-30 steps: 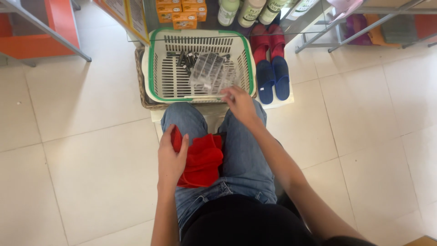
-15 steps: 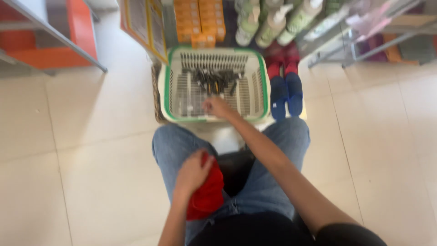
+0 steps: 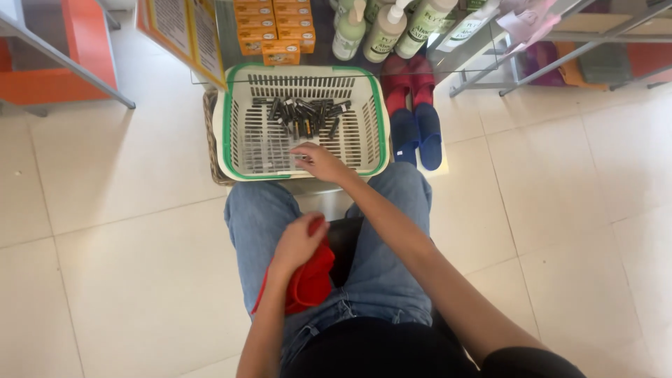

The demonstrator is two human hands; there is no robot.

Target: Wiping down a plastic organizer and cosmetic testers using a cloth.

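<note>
A white slatted plastic basket (image 3: 238, 105) with a green rim sits on the floor in front of my knees. Several small dark tubes (image 3: 306, 115) lie heaped at its far side. My right hand (image 3: 318, 161) reaches over the near rim into the basket, its fingers bent down near the basket floor; whether it holds anything is hidden. My left hand (image 3: 299, 241) rests on my lap and grips a red cloth (image 3: 309, 281) that lies across my jeans.
A woven tray (image 3: 208, 133) peeks out under the basket's left side. Blue slippers (image 3: 417, 134) and red slippers (image 3: 411, 78) lie to the right. Orange boxes (image 3: 276, 31) and pump bottles (image 3: 381, 28) stand behind. Metal shelf legs (image 3: 66, 63) flank both sides on the tiled floor.
A clear packet that lay in the basket a second ago is gone. My right hand has moved from my knee into the basket. My left hand stays on the red cloth.
</note>
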